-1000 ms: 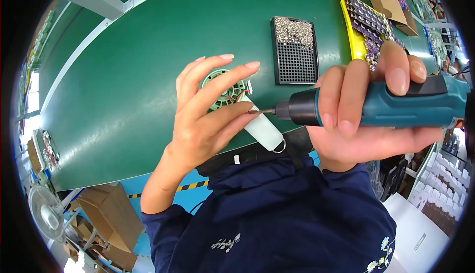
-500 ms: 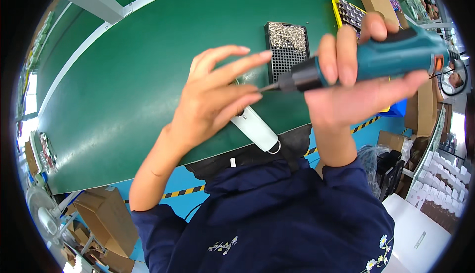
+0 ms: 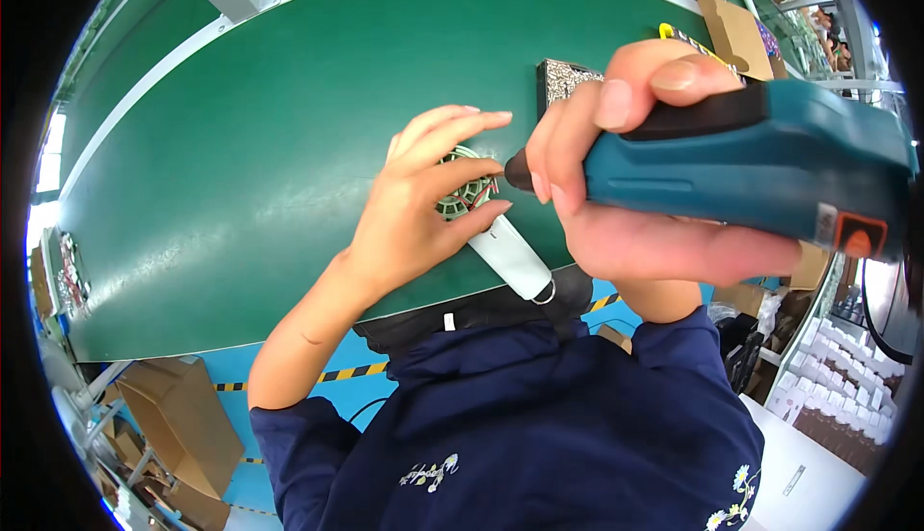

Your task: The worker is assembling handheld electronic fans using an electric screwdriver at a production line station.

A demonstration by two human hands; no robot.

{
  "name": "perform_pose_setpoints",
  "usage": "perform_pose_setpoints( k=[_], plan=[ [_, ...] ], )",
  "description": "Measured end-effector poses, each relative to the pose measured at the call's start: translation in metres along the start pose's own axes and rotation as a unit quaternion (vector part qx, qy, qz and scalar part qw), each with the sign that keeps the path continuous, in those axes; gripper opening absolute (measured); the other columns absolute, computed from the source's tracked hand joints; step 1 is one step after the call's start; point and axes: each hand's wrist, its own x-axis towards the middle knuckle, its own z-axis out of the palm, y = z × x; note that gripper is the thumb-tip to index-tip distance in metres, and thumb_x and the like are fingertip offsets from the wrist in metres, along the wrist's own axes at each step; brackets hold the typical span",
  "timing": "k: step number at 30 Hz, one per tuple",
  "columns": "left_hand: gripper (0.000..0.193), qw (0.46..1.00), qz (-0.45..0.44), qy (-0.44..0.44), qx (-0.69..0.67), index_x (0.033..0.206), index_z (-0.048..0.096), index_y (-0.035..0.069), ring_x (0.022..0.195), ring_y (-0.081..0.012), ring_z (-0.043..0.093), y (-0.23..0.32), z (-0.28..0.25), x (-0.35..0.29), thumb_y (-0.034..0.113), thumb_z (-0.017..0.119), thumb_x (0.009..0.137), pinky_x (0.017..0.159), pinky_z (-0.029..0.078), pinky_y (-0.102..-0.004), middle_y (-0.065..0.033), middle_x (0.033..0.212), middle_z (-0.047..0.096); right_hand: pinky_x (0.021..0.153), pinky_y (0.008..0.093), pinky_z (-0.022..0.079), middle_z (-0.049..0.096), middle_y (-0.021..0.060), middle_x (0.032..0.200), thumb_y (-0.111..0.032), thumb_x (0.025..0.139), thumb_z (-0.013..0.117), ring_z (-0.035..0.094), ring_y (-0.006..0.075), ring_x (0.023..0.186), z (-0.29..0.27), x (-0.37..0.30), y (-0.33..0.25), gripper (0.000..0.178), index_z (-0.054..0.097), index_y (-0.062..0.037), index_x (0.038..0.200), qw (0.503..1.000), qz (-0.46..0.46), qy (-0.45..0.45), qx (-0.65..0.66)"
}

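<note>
A pale handheld fan (image 3: 510,259) lies near the front edge of the green table, a metal ring at the end of its handle. Its round green grille head shows red wires inside and is partly covered by my left hand (image 3: 397,211). That hand rests over the head, thumb at the top of the handle and index fingertip beside the driver's tip; the other fingers stretch out above. My right hand (image 3: 626,242) is wrapped round a teal and black electric screwdriver (image 3: 703,160), held level, its nose pointing left at the fan head. The exact bit contact is hidden.
Behind the right hand sits a black tray of small metal screws (image 3: 568,78), partly hidden. A yellow-edged tray (image 3: 674,34) and an open cardboard box (image 3: 729,35) stand at far right. A big carton (image 3: 183,415) is on the floor at left; small white boxes (image 3: 837,387) fill the right.
The electric screwdriver has come nearer the view and its nose now lies close to the fan head. My left thumb and index finger have parted, showing more of the head.
</note>
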Motion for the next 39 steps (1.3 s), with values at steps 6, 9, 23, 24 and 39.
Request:
perform_pose_setpoints(
  k=[6, 9, 23, 24, 39],
  plan=[
    [0.025, 0.998, -0.028, 0.025, -0.055, 0.087, 0.067, 0.002, 0.1, -0.0274, 0.057, -0.004, 0.004, -0.008, 0.005, 0.077, 0.064, 0.08, 0.049, -0.0355, -0.0066, 0.115, 0.06, 0.051, 0.0276, 0.044, 0.052, 0.0126, 0.097, -0.034, 0.08, 0.056, 0.054, 0.0196, 0.061, 0.017, 0.003, 0.014, 0.044, 0.052, -0.0004, 0.108, 0.995, 0.011, 0.089, -0.037],
    [0.028, 0.998, -0.031, 0.037, -0.036, 0.09, 0.065, 0.002, 0.093, -0.0262, 0.058, -0.006, 0.004, -0.013, 0.005, 0.076, 0.064, 0.074, 0.05, -0.0341, -0.0074, 0.107, 0.06, 0.047, 0.0281, 0.042, 0.051, 0.0105, 0.094, -0.049, 0.075, 0.054, 0.051, 0.0185, 0.055, 0.019, 0.003, 0.027, 0.056, 0.051, -0.002, 0.106, 0.995, 0.005, 0.09, -0.046],
    [0.049, 0.992, -0.08, -0.023, -0.093, 0.107, 0.056, 0.007, 0.085, -0.029, 0.059, -0.017, -0.005, -0.012, 0.007, 0.078, 0.063, 0.074, 0.049, -0.0354, -0.0103, 0.095, 0.057, 0.041, 0.0328, 0.04, 0.05, 0.0053, 0.093, -0.081, 0.063, 0.053, 0.047, 0.0178, 0.046, 0.012, -0.007, 0.031, 0.085, 0.049, -0.0068, 0.105, 0.993, -0.035, 0.106, -0.037],
    [0.05, 0.991, -0.086, -0.033, -0.096, 0.107, 0.056, 0.006, 0.085, -0.029, 0.059, -0.017, -0.006, -0.013, 0.007, 0.079, 0.063, 0.074, 0.049, -0.0353, -0.0102, 0.094, 0.058, 0.042, 0.033, 0.04, 0.05, 0.0052, 0.095, -0.08, 0.065, 0.053, 0.048, 0.0181, 0.047, 0.01, -0.006, 0.025, 0.085, 0.049, -0.0072, 0.107, 0.994, -0.05, 0.098, -0.029],
    [0.05, 0.992, -0.095, 0.007, -0.08, 0.106, 0.057, 0.005, 0.087, -0.0281, 0.061, -0.009, 0.001, -0.011, 0.01, 0.081, 0.062, 0.076, 0.049, -0.0347, -0.0107, 0.098, 0.059, 0.04, 0.0341, 0.042, 0.051, 0.0088, 0.099, -0.081, 0.07, 0.047, 0.049, 0.0208, 0.045, 0.008, -0.02, 0.053, 0.086, 0.048, -0.0045, 0.111, 0.992, -0.078, 0.097, -0.026]
  ],
)
